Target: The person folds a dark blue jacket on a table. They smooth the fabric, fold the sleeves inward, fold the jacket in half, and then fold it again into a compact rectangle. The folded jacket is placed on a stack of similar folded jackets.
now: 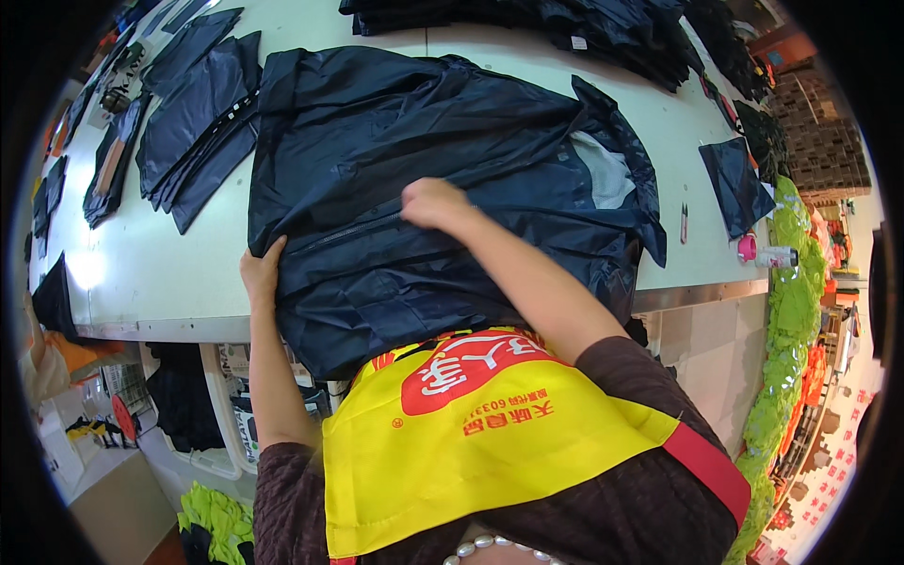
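A dark navy jacket (pixel 405 122) of thin, shiny cloth lies spread across the white table (pixel 179 292), its near part hanging over the front edge against my yellow apron. The collar end points right, where a pale grey patch (pixel 605 171) shows inside the neck. A zip (pixel 344 234) runs across the middle of the jacket. My left hand (pixel 262 273) grips the jacket's left edge by the zip's end, thumb on top. Closed over the zip line near the middle is my right hand (pixel 431 204); whatever its fingers pinch is hidden.
Stacks of folded dark pieces (pixel 202 113) lie at the left, and a large dark garment pile (pixel 527 17) at the back. On the right are small snips (pixel 684 224), a dark folded piece (pixel 734 188) and a clear bottle (pixel 777 256). Lime-green garments (pixel 786 282) line the table's right side.
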`<act>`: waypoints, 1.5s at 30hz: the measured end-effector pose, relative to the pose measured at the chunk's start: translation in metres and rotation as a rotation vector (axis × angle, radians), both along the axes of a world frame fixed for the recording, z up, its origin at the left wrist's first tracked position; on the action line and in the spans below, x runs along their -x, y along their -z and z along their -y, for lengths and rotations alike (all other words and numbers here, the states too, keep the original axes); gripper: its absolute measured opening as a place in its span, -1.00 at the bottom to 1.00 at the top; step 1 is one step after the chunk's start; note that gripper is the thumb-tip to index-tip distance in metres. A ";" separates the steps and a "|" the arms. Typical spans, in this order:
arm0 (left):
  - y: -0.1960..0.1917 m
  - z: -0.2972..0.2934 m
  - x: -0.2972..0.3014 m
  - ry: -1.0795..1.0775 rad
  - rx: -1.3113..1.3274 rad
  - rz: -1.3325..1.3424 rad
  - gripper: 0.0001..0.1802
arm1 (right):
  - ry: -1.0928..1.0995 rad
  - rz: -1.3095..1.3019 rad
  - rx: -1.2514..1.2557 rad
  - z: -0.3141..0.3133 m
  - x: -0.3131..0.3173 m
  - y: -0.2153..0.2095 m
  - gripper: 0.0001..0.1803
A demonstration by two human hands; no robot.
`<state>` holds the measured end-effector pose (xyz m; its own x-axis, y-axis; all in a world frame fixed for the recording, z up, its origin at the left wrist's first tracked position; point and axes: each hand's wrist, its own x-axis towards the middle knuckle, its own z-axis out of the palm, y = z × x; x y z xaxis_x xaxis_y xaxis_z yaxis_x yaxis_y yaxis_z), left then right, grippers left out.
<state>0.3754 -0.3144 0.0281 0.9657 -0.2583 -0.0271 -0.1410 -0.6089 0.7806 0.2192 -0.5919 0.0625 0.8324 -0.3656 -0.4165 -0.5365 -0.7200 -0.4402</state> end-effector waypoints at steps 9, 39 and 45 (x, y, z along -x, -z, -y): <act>-0.001 -0.001 -0.015 -0.088 -0.300 0.049 -0.37 | 0.458 -0.024 0.162 0.272 0.213 -0.002 -0.72; -0.013 0.308 0.143 0.977 -0.094 0.199 -0.75 | -0.287 -0.083 0.282 0.257 0.201 -0.015 -0.29; -0.010 0.332 0.124 0.845 -0.309 -0.156 -0.71 | 0.167 0.181 0.051 0.288 0.189 -0.007 -0.77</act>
